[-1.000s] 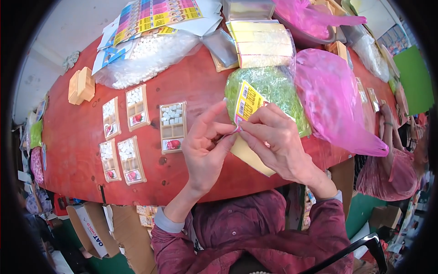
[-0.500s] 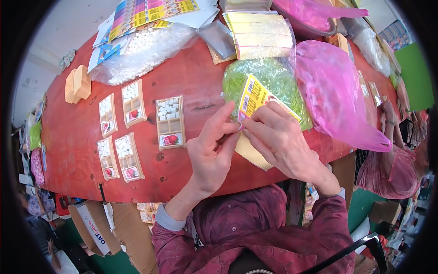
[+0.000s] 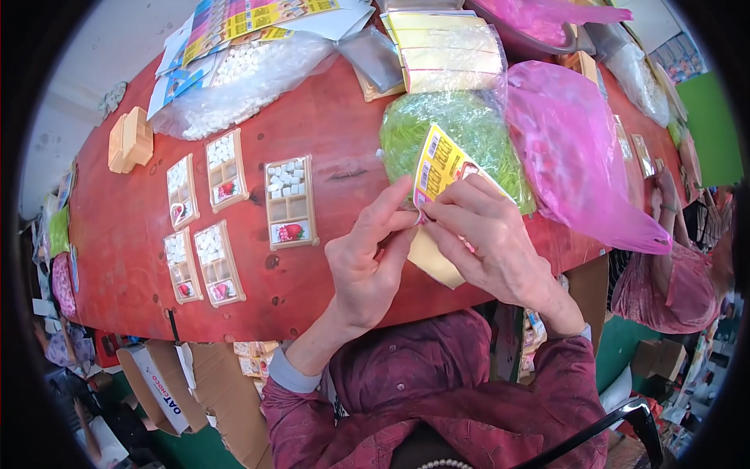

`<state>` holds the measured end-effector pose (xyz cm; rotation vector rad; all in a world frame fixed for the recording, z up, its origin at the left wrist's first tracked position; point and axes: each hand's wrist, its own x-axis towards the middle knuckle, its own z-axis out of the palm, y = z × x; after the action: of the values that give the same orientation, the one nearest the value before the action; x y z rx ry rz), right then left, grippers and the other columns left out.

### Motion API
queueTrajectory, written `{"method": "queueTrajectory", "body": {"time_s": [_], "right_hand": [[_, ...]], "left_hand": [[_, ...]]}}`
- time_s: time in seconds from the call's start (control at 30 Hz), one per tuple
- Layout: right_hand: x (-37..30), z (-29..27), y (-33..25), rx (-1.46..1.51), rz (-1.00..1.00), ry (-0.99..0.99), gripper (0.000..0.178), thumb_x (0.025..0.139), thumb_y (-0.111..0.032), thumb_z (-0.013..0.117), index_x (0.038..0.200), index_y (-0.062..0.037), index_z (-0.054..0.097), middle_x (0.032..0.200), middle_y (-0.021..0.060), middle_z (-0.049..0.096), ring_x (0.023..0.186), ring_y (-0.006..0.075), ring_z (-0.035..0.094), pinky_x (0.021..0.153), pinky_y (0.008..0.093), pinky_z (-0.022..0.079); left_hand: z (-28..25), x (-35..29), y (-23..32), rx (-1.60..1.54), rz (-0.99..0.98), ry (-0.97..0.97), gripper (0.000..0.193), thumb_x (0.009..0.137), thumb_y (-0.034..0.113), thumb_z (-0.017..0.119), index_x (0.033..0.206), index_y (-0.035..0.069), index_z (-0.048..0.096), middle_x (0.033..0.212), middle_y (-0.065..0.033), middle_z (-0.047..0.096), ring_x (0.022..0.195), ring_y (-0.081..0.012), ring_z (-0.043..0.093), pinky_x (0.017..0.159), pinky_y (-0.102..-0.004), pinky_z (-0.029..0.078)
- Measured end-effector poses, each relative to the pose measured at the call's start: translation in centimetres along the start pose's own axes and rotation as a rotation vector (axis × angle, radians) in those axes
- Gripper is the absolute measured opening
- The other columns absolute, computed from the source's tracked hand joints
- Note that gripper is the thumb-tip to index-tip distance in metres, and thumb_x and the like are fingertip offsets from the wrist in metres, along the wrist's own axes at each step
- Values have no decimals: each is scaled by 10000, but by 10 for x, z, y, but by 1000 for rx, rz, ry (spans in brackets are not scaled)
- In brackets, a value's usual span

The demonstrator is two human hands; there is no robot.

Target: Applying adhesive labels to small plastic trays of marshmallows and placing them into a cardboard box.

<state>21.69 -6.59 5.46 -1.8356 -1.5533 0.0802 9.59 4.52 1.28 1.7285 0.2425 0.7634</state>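
My right hand [image 3: 491, 246] grips a yellow printed sheet [image 3: 439, 166], holding it tilted above the table's front edge. Below the fingers, a pale yellow paper part [image 3: 431, 258] of it hangs down. My left hand [image 3: 361, 262] is closed in a pinch at the sheet's left edge, thumb and forefinger meeting close to the right fingertips. Whatever lies between those fingertips is too small to make out. Left of my hands lies a tan compartment tray [image 3: 291, 205] with white cubes at its far end and a strawberry picture at its near end.
Several similar trays [image 3: 211, 250] lie farther left on the red table [image 3: 117, 258], near stacked tan blocks [image 3: 131, 141]. Behind are a bag of white cubes [image 3: 234, 98], a bag of green shreds [image 3: 402, 137] and a pink plastic bag [image 3: 558, 148]. Another person's arm [image 3: 664, 203] reaches in at right.
Both hands, still pinching the sheet, have shifted slightly right. The sheet has moved a little with them. The trays lie as before, with a small shift of the whole view.
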Motion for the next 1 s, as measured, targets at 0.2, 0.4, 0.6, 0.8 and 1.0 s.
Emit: {"method": "queueTrajectory", "body": {"time_s": [0.2,0.4,0.6,0.8,1.0], "right_hand": [[-7,10,-2,43,66,137,224,675,-46,700,880,22,641,731,97,575,689,245,534,599,334,425],[-7,19,-3,32,157,233,102,696,20,659,780,24,601,707,96,563,662,230,536,583,314,419],[-20,19,4,594,486,401,42,829,-6,567,799,-1,539,728,32,568,665,117,529,577,280,428],[-52,-35,48,1048,408,1000,253,954,-233,414,1026,-26,539,962,70,604,860,141,574,783,282,455],[-89,-122,26,1052,72,1344,300,943,-219,428,1155,-22,506,1036,29,565,953,132,515,913,305,382]], "left_hand": [[0,-3,2,14,-2,-18,513,777,-149,551,1258,-2,450,869,-60,643,786,-60,570,688,-175,459],[5,-2,-4,-27,-59,-4,509,775,-150,550,1254,-7,450,875,-63,643,794,-62,574,690,-179,463],[5,6,-4,-336,-228,135,440,779,-113,546,1205,-23,478,909,-70,643,755,-69,584,682,-193,472],[-13,33,-7,-592,-305,334,452,754,-125,533,1190,-33,456,859,-60,623,764,-87,577,704,-185,459],[-5,93,2,-570,-300,440,417,768,-99,518,1172,-22,444,872,-78,617,780,-126,596,704,-226,488]]}}
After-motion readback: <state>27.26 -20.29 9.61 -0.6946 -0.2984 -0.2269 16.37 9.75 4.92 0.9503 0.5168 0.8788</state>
